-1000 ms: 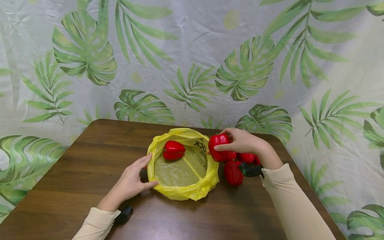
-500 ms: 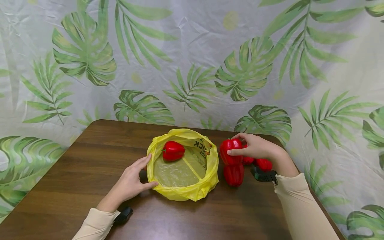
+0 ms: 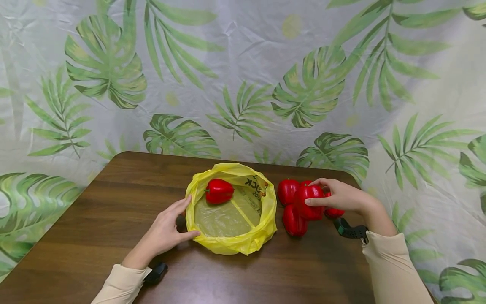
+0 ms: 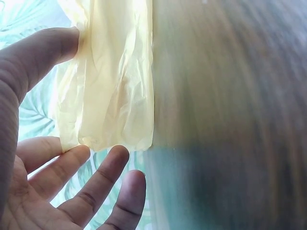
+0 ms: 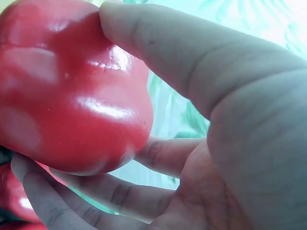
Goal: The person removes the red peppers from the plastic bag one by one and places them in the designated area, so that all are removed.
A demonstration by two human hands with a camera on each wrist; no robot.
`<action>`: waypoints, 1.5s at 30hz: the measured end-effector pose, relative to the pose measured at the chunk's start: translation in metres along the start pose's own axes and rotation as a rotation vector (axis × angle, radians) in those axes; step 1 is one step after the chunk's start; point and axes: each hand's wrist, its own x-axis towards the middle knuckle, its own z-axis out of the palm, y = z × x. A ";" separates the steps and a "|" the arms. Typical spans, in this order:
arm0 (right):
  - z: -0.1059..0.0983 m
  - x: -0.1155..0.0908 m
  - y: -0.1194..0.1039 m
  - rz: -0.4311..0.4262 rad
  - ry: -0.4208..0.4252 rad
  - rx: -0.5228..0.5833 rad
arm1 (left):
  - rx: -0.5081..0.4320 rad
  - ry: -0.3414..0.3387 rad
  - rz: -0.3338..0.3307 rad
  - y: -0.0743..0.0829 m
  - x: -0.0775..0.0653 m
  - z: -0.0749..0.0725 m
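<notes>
A yellow plastic bag, its rim rolled outward, stands wide open mid-table. One red bell pepper lies inside it at the back left. My left hand rests against the bag's left side, thumb and fingers spread apart; in the left wrist view the thumb tip and fingertips touch the yellow film. Right of the bag, my right hand holds a glossy red bell pepper between thumb and fingers. The right wrist view shows the thumb on one side of this pepper and fingers under the other.
Several more red bell peppers sit around the held one: one at the back left, one in front, one under the right hand. The dark wooden table meets a leaf-print cloth behind.
My right hand, with a bell pepper in its grasp, has moved right from the bag's right rim to above the other peppers. The left hand and bag stay put.
</notes>
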 end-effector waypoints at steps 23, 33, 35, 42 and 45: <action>0.012 -0.009 0.054 0.058 -0.006 0.170 | -0.006 -0.010 -0.011 0.001 0.000 0.000; 0.016 -0.010 0.066 0.082 -0.016 0.190 | 0.001 -0.009 -0.011 0.000 0.000 0.000; 0.018 -0.010 0.068 0.098 -0.019 0.192 | 0.002 -0.009 -0.011 0.000 0.000 0.000; 0.025 -0.010 0.075 0.104 -0.025 0.204 | 0.006 -0.005 -0.014 -0.002 0.000 0.000; 0.029 -0.010 0.078 0.111 -0.021 0.191 | 0.006 -0.009 -0.016 -0.002 0.000 0.000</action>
